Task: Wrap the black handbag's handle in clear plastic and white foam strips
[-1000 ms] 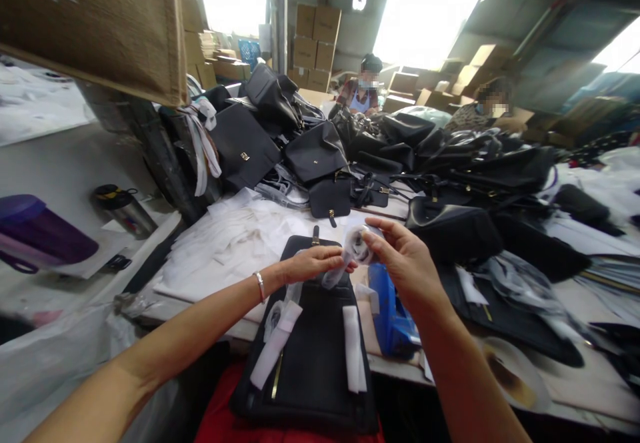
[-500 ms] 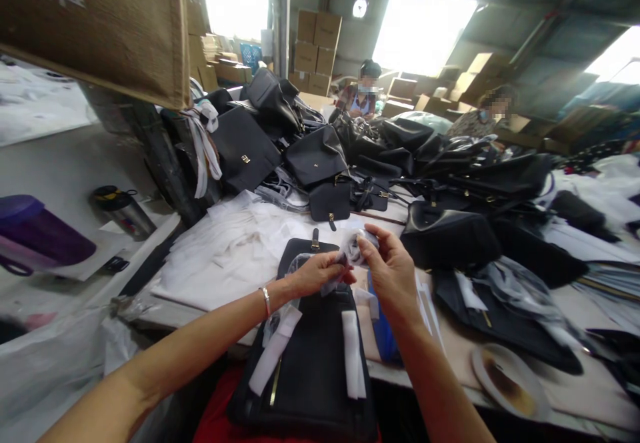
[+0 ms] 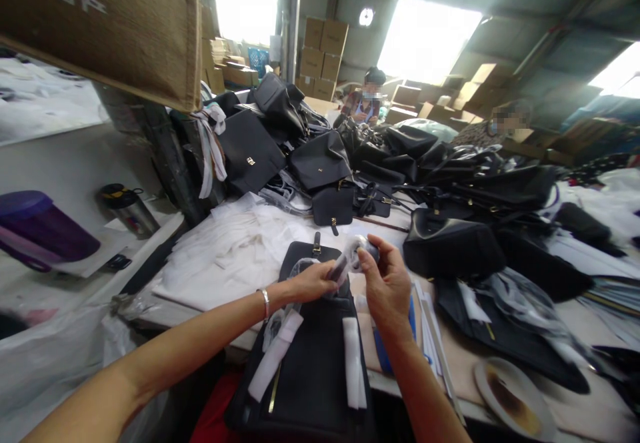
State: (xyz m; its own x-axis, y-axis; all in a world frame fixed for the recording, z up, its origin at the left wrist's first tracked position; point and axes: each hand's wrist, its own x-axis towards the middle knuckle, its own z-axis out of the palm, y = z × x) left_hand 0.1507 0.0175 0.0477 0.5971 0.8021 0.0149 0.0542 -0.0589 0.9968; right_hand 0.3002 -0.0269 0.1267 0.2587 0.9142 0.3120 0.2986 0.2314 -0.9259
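Observation:
A black backpack [image 3: 310,369] lies at the table's near edge, with a gold zip and two white foam wraps [image 3: 276,356] on it. Above its upper part, my left hand [image 3: 316,281] pinches one end of a plastic-wrapped strap [image 3: 345,263]. The rolled other end of this strap is between the thumb and fingers of my right hand [image 3: 385,273]. Clear plastic [image 3: 274,326] lies along the backpack's left side. The backpack's buckle tab [image 3: 317,244] points away from me.
White sheets [image 3: 225,249] are spread at the left. Black bags [image 3: 320,159] are heaped behind, and more lie at the right. A round dish [image 3: 513,396] sits at the right front edge. A steel flask [image 3: 131,209] and purple container [image 3: 47,229] stand left. Two people are beyond the heap.
My hands have moved slightly apart, and more of the wrapped strap shows between them. The whole view has shifted a little.

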